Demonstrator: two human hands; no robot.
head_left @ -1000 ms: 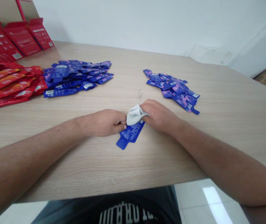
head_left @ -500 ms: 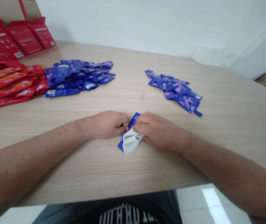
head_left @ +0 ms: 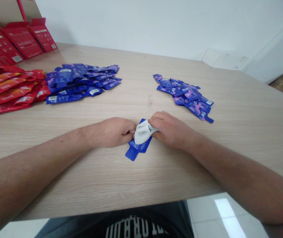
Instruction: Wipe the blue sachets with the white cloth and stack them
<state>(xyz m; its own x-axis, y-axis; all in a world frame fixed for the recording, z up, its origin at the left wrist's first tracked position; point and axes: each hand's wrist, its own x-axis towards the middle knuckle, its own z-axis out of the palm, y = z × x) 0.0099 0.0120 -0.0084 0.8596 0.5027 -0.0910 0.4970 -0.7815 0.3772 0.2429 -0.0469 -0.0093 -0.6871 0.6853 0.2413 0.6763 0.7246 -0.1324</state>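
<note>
Just crumpled cloth [head_left: 143, 132] on glossy sachet [head_left: 134, 153], between left hand [head_left: 110, 132] and right hand [head_left: 171, 130]

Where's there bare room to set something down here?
Bare table wood lies between the blue sachets and the purple-printed sachets, and right of those. Another runs along the near edge, below your left hand and right hand. Crowded: far left, where red sachets abut the blue ones, and between your hands, at the white cloth on a blue sachet.

Two hands [head_left: 109, 132] [head_left: 172, 130], one white cloth [head_left: 143, 132], one blue sachet [head_left: 133, 153] (plus two blue heaps [head_left: 81, 84] [head_left: 184, 96]), three red cartons [head_left: 22, 39]
</note>
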